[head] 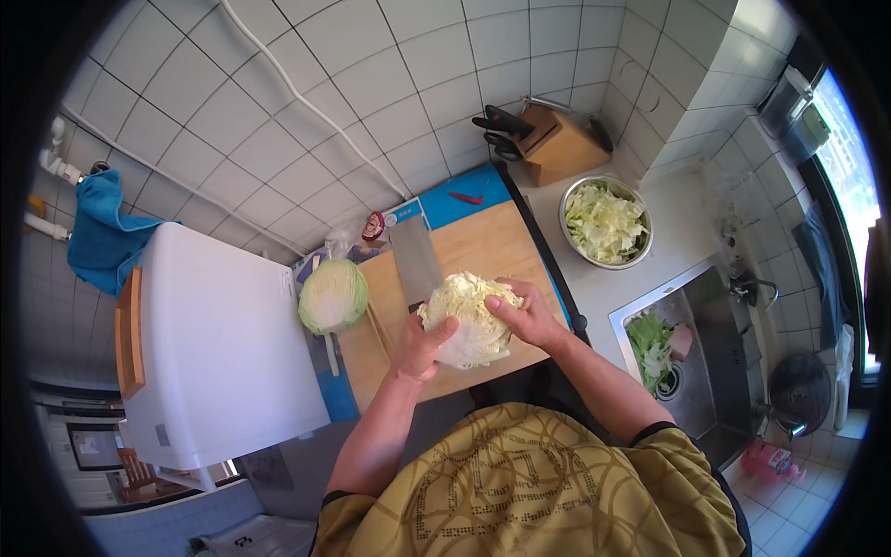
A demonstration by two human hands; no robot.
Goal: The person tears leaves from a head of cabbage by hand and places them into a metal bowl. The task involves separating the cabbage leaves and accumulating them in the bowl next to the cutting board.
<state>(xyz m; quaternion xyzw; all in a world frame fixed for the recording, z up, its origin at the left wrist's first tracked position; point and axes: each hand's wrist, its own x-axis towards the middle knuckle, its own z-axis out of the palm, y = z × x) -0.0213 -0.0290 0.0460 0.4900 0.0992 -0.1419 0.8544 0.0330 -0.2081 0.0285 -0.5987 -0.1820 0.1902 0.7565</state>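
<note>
Both hands grip a cut piece of cabbage [466, 334], its pale, ragged leaf layers facing up. My left hand [422, 346] holds its left side, thumb on top. On its right side is my right hand [527, 313], the thumb pressed against the leaves. Beneath it lies a wooden cutting board [491, 237]. A cleaver [415, 259] rests flat on the board, its broad blade towards the wall and its handle mostly hidden by the cabbage and my left hand. Another cabbage piece [334, 296], cut face up, sits at the board's left edge.
A steel bowl [608, 265] of torn cabbage leaves stands right of the board. Behind are a wooden knife block [567, 150] and a red chili pepper [465, 198]. The sink [703, 376] at right holds green leaves. A white appliance [230, 334] bounds the left side.
</note>
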